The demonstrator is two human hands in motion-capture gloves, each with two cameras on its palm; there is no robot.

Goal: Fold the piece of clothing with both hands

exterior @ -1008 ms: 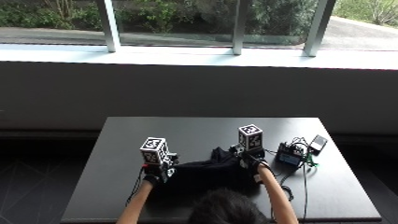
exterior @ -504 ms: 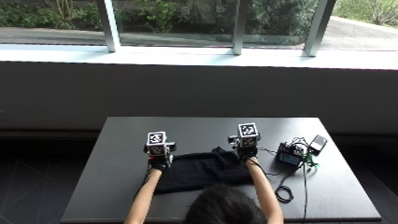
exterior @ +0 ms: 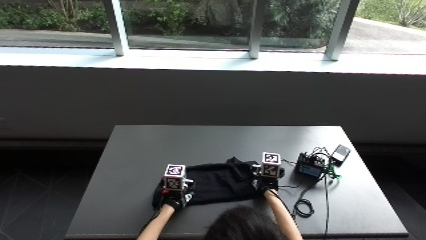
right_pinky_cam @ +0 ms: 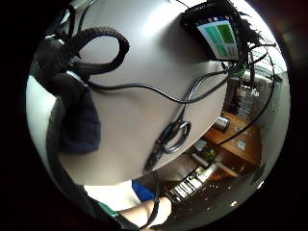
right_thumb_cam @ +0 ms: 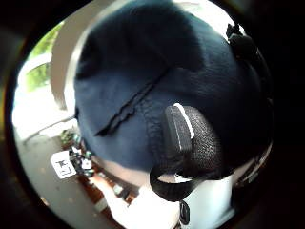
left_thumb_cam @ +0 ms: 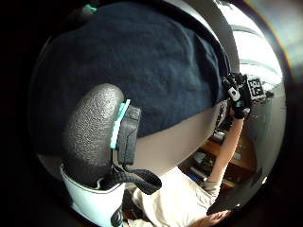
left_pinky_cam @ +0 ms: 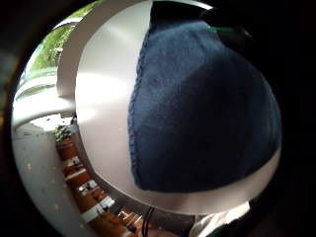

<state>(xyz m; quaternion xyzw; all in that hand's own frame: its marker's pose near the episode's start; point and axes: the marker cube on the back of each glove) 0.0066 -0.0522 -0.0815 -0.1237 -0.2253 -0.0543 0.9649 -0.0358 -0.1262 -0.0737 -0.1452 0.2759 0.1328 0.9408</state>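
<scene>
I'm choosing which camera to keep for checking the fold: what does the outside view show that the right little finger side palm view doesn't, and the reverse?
Only the outside view shows both hands, the left hand and right hand, on the spread dark garment, plus the windows. Only the palm view shows a small device's green screen and a coiled cable close up. Both share the table, the cables and part of the garment.

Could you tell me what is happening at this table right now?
A person is folding a dark piece of clothing on a dark table. The left hand rests on the garment's left end, the right hand on its right end. The cloth lies bunched between them. A small device with cables sits to the right.
</scene>
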